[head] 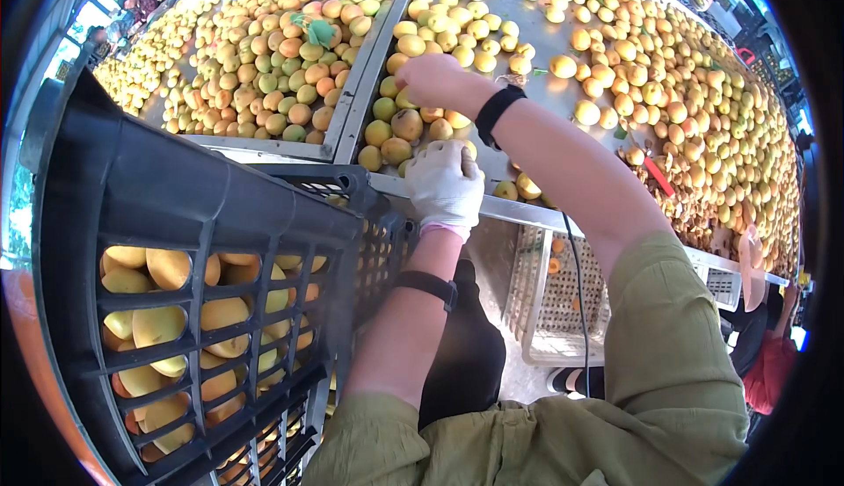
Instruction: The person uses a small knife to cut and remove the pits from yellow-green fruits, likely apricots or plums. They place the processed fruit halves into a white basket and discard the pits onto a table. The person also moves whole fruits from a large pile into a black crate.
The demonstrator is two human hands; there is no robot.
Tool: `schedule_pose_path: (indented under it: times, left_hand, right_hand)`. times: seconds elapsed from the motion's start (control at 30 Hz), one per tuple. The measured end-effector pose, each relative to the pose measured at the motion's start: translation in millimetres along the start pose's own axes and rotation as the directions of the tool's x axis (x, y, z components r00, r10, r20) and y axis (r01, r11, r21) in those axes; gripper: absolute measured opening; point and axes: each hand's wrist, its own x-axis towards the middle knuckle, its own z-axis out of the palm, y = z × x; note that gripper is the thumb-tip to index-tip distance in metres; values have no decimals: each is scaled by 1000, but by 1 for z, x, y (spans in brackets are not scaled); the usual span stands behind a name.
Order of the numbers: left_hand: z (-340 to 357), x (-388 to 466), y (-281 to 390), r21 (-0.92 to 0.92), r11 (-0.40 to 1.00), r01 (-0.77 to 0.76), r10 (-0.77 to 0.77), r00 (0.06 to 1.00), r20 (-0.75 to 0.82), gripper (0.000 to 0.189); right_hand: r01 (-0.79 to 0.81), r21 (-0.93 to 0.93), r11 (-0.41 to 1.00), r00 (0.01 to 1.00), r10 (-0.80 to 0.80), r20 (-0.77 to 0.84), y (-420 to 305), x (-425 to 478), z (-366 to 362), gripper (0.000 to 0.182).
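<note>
Apricots lie in a loose group on a metal sorting table before me. My left hand, in a white knit glove, is at the table's near edge beside several apricots, its fingers bent; whether one is inside them is hidden. Farther in, my bare right hand reaches over the apricots with its fingers turned down and away; what its fingertips hold cannot be seen. Both wrists wear dark bands.
A black plastic crate full of apricots stands at the left. A metal divider separates another apricot heap at the upper left. More apricots spread to the right, near a red strip. Below the table is a pale crate; a cable hangs there.
</note>
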Motion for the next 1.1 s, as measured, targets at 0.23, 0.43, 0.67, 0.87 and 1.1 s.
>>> schedule_pose_path:
  times: [0.23,0.43,0.67,0.87,1.1]
  left_hand:
    - [3,-2,-4,2,1000,10,-10,1000,1,12]
    - [2,-1,-1,6,1000,3,-3,1000,-15,12]
    - [15,-2,-12,30,999,-44,42,996,80,15]
    - [4,-2,-8,42,999,-26,26,1000,3,14]
    - [1,0,-1,2,1000,-16,16,1000,13,9]
  right_hand:
    - [24,-190,981,990,3,141,4,-11,6,34]
    - [-22,-270,963,942,111,317,-13,-19,-37,21]
    - [-11,-70,998,997,16,76,-32,17,30,25]
    - [-352,629,693,936,249,250,-1,-4,-5,31]
    - [-184,-8,983,978,184,103,47,-31,-11,26]
